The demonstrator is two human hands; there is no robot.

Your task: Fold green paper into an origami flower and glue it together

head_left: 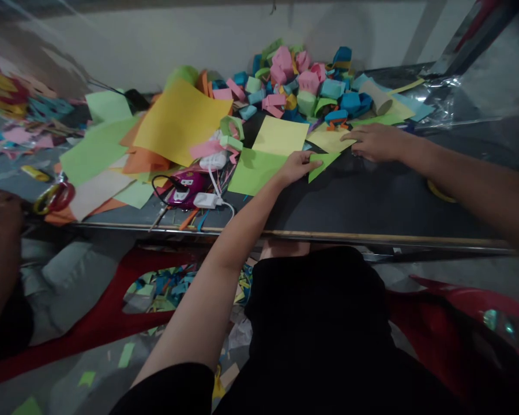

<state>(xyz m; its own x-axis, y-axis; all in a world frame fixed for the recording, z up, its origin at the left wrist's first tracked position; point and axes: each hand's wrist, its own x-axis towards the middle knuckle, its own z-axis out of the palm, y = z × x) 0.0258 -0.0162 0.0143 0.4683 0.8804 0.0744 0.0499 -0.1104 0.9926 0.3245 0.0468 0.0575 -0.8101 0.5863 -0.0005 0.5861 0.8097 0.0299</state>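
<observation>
Head view, left hand (pixel 298 168) pinching green paper triangle (pixel 328 163), right hand (pixel 372 142) at its 2 o'clock, loosely half-curled, fingertips at pale yellow paper (pixel 326 138).

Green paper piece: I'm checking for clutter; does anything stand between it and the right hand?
Nothing visible stands between the right hand and the green paper piece in the left hand; yellow paper lies beside the right hand.
</observation>
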